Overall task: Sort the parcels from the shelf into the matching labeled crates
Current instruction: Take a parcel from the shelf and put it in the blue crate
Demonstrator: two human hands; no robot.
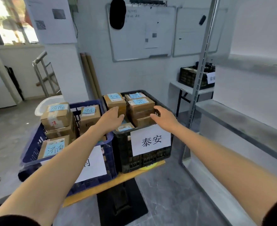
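Hands [113, 115] [164, 119] over black crate [123, 152], parcels [141, 106] inside

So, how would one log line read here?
left hand open | right hand open | both over black crate | parcels inside | blue crate alongside

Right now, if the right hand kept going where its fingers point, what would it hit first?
Probably the stack of parcels in the black crate; the right hand looks nearly against it, though depth is unclear.
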